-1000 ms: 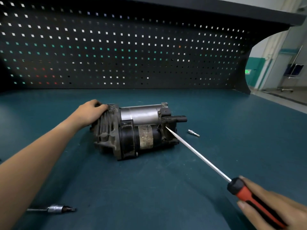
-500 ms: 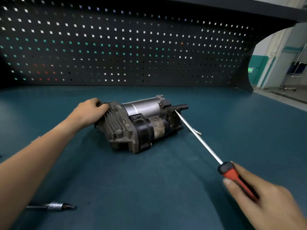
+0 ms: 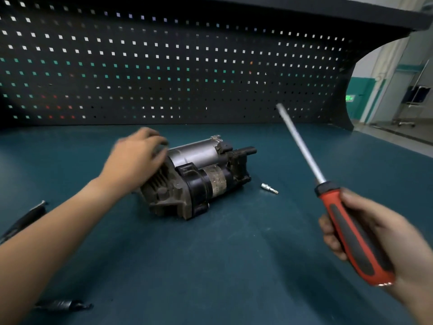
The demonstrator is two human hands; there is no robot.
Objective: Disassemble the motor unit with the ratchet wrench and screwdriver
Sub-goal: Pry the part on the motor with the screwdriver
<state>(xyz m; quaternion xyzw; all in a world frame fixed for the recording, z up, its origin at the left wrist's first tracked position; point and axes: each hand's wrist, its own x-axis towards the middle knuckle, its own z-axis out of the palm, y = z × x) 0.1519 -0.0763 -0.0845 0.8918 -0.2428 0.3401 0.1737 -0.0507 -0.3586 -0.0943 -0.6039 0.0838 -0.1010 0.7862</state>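
The motor unit point(image 3: 201, 177), grimy black and grey with a silver cylinder on top, lies on its side on the teal bench mat. My left hand point(image 3: 138, 158) is blurred and rests over its finned left end, fingers spread on the casing. My right hand point(image 3: 372, 235) grips the red and black handle of a long screwdriver point(image 3: 302, 146). Its steel shaft points up and away, well clear of the motor. A tool that may be the ratchet wrench point(image 3: 25, 219) lies at the left edge, partly hidden by my forearm.
A small silver bit socket point(image 3: 269, 188) lies on the mat just right of the motor. A dark socket extension point(image 3: 63, 305) lies near the front left. A black pegboard point(image 3: 164, 66) walls off the back of the bench.
My right hand lifted the screwdriver off the motor's right end and swung its tip upward. My left hand shifted on the finned end, and the motor turned slightly.
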